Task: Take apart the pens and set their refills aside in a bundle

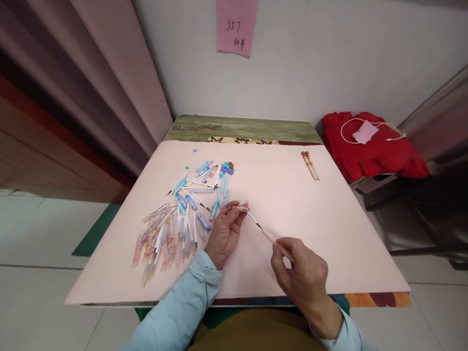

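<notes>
My left hand (225,234) pinches a short tan pen barrel piece (242,209) between thumb and fingers. Out of that piece, toward the right, slants a white refill (254,219) with a dark end. Its dark end meets the tip of a long peach pen barrel (271,237), around which the fingers of my right hand (303,273) are closed. Whether the refill's end is inside the long barrel, I cannot tell. Just left of my left hand lie loose blue barrel pieces (204,222) and white refills (195,232).
A heap of clear and pinkish pen barrels (159,239) spreads over the left of the pale table cover (336,233). Small blue and brown pen parts (226,168) sit behind. Two brown-topped pens (310,165) lie at the far right. Beyond the table edge is a red cloth (344,151).
</notes>
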The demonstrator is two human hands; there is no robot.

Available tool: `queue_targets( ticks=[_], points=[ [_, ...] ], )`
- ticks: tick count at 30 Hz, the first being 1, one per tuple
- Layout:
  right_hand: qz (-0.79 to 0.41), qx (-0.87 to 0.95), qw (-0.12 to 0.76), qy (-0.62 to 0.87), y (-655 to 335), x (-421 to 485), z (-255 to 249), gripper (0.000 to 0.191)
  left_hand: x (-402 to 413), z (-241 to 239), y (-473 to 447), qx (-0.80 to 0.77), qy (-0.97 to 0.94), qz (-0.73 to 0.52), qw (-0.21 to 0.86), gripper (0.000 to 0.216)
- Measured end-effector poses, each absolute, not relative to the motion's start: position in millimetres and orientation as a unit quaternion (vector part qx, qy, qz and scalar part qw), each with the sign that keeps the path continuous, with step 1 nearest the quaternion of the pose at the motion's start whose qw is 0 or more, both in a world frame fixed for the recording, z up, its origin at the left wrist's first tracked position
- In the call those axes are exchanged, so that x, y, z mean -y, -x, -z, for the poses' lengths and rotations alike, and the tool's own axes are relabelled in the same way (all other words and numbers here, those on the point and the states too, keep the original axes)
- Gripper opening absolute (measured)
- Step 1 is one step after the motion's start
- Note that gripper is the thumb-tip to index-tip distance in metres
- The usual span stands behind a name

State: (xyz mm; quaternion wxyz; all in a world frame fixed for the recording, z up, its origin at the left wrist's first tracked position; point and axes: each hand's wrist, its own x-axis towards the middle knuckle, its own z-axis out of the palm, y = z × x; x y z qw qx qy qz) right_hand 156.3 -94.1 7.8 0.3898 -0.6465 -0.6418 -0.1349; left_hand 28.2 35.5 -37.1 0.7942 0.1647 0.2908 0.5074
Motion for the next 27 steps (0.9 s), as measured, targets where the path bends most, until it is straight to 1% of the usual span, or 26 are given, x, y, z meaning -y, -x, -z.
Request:
queue_targets(
  ticks=[27],
  points=[
    [0.136, 0.641, 0.391, 0.646, -154.3, 95.6, -6.0, 0.006, -36.3, 37.8, -27.4, -0.285, -0.161, -0.51, 0.795, 0.024]
  ],
)
